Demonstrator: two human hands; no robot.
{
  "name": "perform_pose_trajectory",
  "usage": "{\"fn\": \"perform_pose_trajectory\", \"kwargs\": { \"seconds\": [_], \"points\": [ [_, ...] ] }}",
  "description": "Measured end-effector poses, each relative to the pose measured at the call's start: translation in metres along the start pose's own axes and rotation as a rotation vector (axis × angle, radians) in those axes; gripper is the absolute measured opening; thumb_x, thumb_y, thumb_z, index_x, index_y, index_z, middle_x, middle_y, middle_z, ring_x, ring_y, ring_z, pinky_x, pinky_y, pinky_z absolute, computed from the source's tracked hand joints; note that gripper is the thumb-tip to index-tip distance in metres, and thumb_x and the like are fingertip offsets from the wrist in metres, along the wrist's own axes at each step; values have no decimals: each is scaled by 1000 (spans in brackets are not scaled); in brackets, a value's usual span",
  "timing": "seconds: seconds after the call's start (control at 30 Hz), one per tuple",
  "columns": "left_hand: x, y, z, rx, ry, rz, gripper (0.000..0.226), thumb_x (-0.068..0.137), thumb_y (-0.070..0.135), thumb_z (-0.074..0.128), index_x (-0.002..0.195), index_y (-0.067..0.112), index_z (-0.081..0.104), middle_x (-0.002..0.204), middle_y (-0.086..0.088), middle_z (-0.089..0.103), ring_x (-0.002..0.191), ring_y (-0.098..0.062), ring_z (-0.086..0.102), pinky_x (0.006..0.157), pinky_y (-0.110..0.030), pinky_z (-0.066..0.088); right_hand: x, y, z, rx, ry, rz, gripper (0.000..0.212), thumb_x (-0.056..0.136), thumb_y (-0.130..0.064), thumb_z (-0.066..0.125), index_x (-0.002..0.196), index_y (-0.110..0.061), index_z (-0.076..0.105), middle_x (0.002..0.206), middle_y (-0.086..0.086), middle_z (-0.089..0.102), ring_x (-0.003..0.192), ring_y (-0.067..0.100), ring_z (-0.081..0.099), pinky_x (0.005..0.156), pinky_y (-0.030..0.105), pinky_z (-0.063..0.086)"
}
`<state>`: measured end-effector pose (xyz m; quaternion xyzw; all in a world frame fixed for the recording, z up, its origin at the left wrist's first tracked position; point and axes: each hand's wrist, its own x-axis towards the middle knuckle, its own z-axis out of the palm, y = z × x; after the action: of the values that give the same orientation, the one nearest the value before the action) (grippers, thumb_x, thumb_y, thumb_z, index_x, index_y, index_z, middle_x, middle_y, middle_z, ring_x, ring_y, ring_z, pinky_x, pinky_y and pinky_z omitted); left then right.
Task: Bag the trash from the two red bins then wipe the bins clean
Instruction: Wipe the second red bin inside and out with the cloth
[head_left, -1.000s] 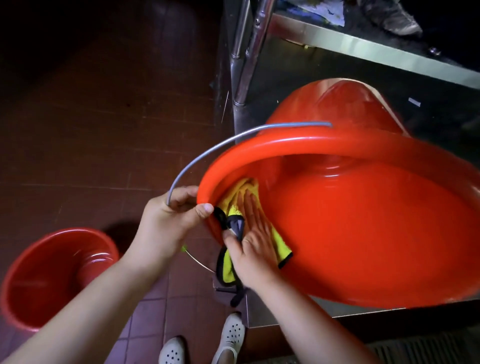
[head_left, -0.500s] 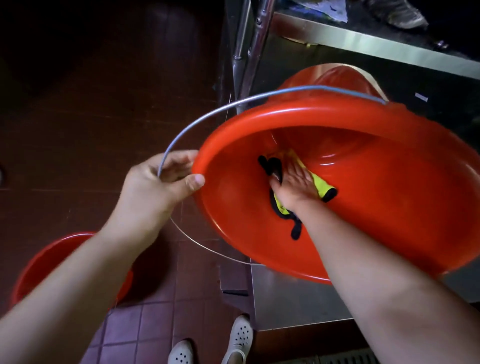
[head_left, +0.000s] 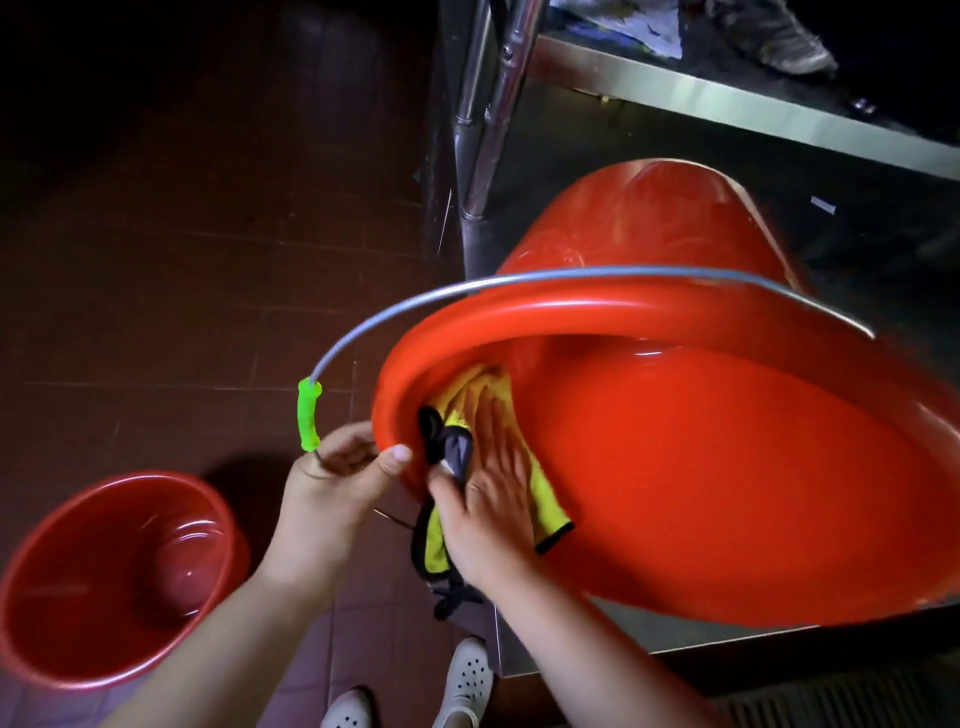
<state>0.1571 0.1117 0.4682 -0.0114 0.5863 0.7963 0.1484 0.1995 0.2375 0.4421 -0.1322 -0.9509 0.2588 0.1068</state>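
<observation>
A large red bin (head_left: 727, 467) lies tipped on its side on a steel shelf, its mouth facing me. My left hand (head_left: 332, 483) grips its rim at the left edge, thumb on the lip, beside the wire handle with its green grip (head_left: 308, 414). My right hand (head_left: 483, 499) presses flat, fingers straight, on a yellow cloth with black trim (head_left: 543, 514) against the bin's inner left wall. A second red bin (head_left: 111, 577) stands upright and empty on the floor at lower left.
The steel shelf (head_left: 675, 88) and its upright legs (head_left: 483, 130) stand behind the tipped bin. The floor is dark red tile (head_left: 182, 291). My white shoes (head_left: 467, 680) show at the bottom. Someone's shoe (head_left: 784, 36) rests at the top right.
My right hand slid the cloth from deep inside the bin back toward the rim on the left wall. The bin tilted and the green handle grip came into sight.
</observation>
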Motion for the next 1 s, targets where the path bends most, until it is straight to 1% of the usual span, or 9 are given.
{"fn": "perform_pose_trajectory", "kwargs": {
  "seconds": [0.07, 0.17, 0.27, 0.37, 0.43, 0.57, 0.7, 0.87, 1.0],
  "points": [
    [2, 6, 0, 29, -30, 21, 21, 67, 10, 67, 87, 1, 67, 78, 0, 73, 75, -7, 64, 73, -15, 51, 5, 10, -5, -18, -10, -3, 75, 83, -44, 41, 146, -19, 10, 151, -5, 12, 138, 2, 9, 113, 17, -1],
    [11, 24, -7, 70, -72, 60, 18, 64, 9, 70, 81, 6, 69, 75, 3, 73, 71, -5, 65, 70, -14, 51, 35, 44, -14, -242, -147, 101, 67, 91, -41, 46, 146, -7, 28, 154, 12, 24, 143, 20, 18, 115, 25, 0],
    [21, 47, -13, 126, -143, 83, 20, 56, 16, 78, 75, 13, 73, 75, 0, 73, 69, -7, 66, 67, -15, 52, 75, 84, -29, -437, -279, 189, 66, 95, -44, 38, 147, -6, 24, 155, 13, 22, 144, 20, 14, 118, 30, 1],
    [32, 60, -11, 154, -180, 101, 40, 46, 12, 89, 82, 13, 71, 79, -5, 71, 72, -13, 66, 71, -22, 55, 106, 105, -44, -531, -279, 228, 61, 96, -45, 34, 142, -5, 33, 150, 13, 34, 140, 23, 24, 116, 32, 11],
    [39, 61, -10, 124, -195, 97, 40, 51, 16, 85, 87, 16, 70, 83, -10, 66, 75, -15, 64, 73, -23, 55, 115, 110, -41, -580, -278, 202, 64, 96, -45, 31, 145, -4, 26, 153, 11, 27, 143, 21, 18, 117, 31, 6],
    [35, 37, -8, 7, -33, 89, 56, 60, 2, 80, 107, 15, 53, 100, -13, 58, 88, -15, 60, 77, -21, 53, 122, 112, -31, -603, -304, 190, 68, 95, -50, 26, 151, -13, 10, 159, 3, 9, 146, 14, 3, 118, 32, -3],
    [11, -7, 3, 120, -43, -31, 53, 78, -1, 68, 109, 32, 40, 115, 4, 57, 99, -1, 59, 81, -17, 49, 111, 92, -20, -543, -235, 228, 65, 95, -47, 32, 147, -9, 23, 155, 7, 24, 144, 20, 14, 116, 33, 2],
    [12, -19, 3, 247, -35, 70, 41, 84, 7, 67, 106, 31, 43, 104, 16, 53, 89, 18, 54, 73, -1, 41, 50, 43, 0, -321, -205, 110, 71, 91, -48, 35, 149, -11, 16, 157, 11, 13, 146, 19, 7, 117, 31, -6],
    [11, -20, 1, 335, 1, 167, 41, 82, -2, 65, 100, 26, 40, 97, 15, 48, 84, 21, 53, 70, 0, 40, -14, 13, 3, -217, -164, -89, 82, 82, -41, 37, 147, -20, -7, 157, 5, 7, 146, 18, 5, 116, 35, 6]
  ]
}}
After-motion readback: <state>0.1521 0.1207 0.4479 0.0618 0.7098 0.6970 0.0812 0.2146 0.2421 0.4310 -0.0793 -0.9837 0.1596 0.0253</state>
